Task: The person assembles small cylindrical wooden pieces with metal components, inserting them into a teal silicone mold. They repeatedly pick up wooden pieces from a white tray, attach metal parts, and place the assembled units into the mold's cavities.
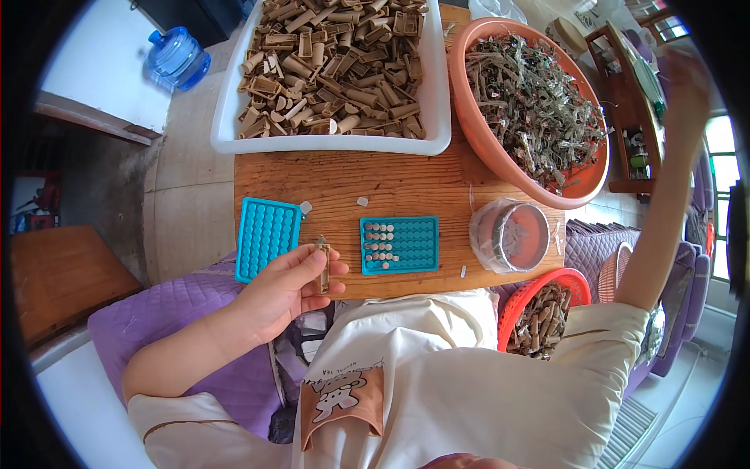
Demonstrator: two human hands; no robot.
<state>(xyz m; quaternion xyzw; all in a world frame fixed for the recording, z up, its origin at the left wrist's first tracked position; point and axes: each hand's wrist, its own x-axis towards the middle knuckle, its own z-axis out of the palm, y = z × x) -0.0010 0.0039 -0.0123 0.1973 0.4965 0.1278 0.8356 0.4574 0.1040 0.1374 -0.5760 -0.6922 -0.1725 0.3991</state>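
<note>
My left hand [291, 283] is closed, pinching a small brown plastic casing [325, 272] upright between thumb and fingers above the table's near edge. Close by on its left lies a teal tray [268, 238] of round hollows. To the right of the hand sits a second teal tray [420, 244], with several small silvery discs [380, 236] in its left columns. Far from the table, my right hand [687, 74] is raised at the upper right. Motion smears its fingers, so their state and any contents are unclear.
A white bin [332, 144] of brown casings stands at the back. Right of it is an orange basin [464, 109] heaped with tangled clear and dark scraps. A bag-lined round container [522, 236] sits at the table's right, above a red basket [580, 288] of brown pieces.
</note>
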